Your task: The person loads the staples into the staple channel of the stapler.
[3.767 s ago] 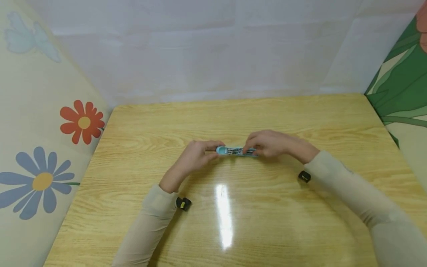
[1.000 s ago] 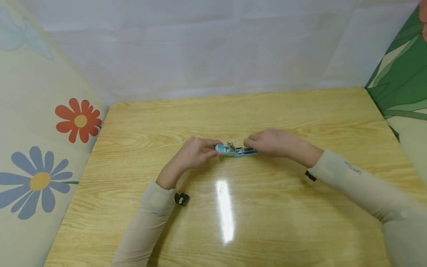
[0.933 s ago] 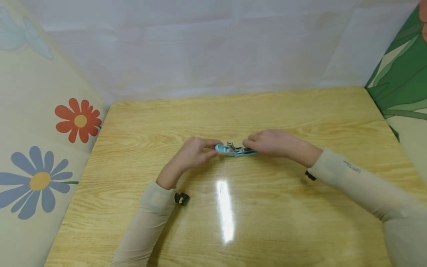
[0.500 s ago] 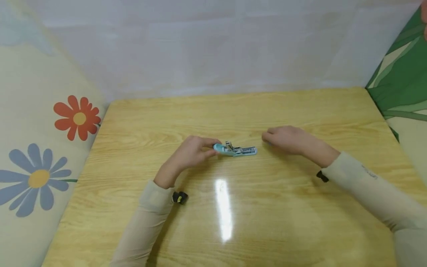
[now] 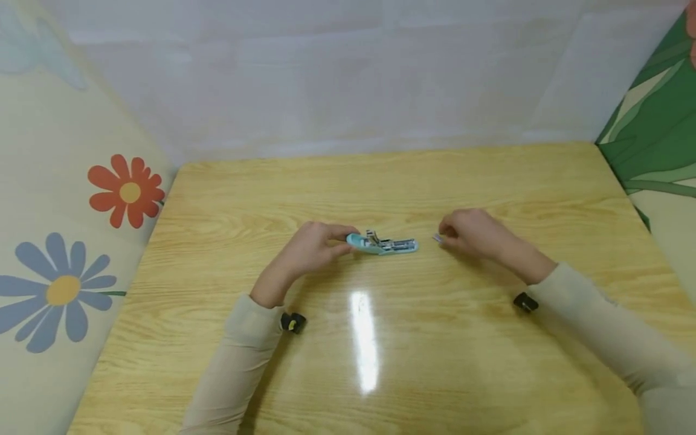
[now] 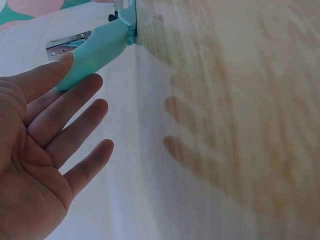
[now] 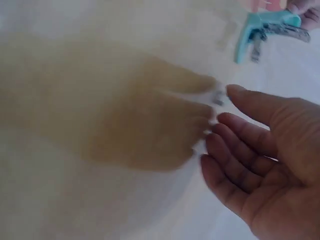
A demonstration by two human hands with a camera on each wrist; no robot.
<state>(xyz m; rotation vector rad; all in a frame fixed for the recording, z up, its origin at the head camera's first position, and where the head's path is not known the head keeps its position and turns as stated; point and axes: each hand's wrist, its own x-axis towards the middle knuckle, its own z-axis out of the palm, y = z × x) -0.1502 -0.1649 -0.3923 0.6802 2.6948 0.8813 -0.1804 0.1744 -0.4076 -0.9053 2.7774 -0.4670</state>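
My left hand (image 5: 312, 248) pinches one end of a teal stapler (image 6: 97, 52) between thumb and fingers. In the head view the stapler (image 5: 375, 246) lies folded out, its metal inner parts showing and a metal piece standing up near the middle. To its right, my right hand (image 5: 475, 232) is low over the table beside a small, silvery strip that looks like staples (image 5: 437, 238). The right wrist view shows this strip (image 7: 218, 97) just off the fingertips, with the thumb and fingers parted and the hand (image 7: 270, 155) loosely curved.
The wood-grain table (image 5: 304, 187) carries a bright light reflection in front of the stapler. A white sheet (image 5: 326, 90) hangs behind it, and flower-patterned panels (image 5: 49, 199) stand at the sides. Black wrist cameras (image 5: 293, 322) sit at both cuffs.
My right hand has left the stapler's right end, moved right and parted its fingers, with the strip now showing. The stapler's metal piece has come up since the oldest frame; my left hand keeps its hold.
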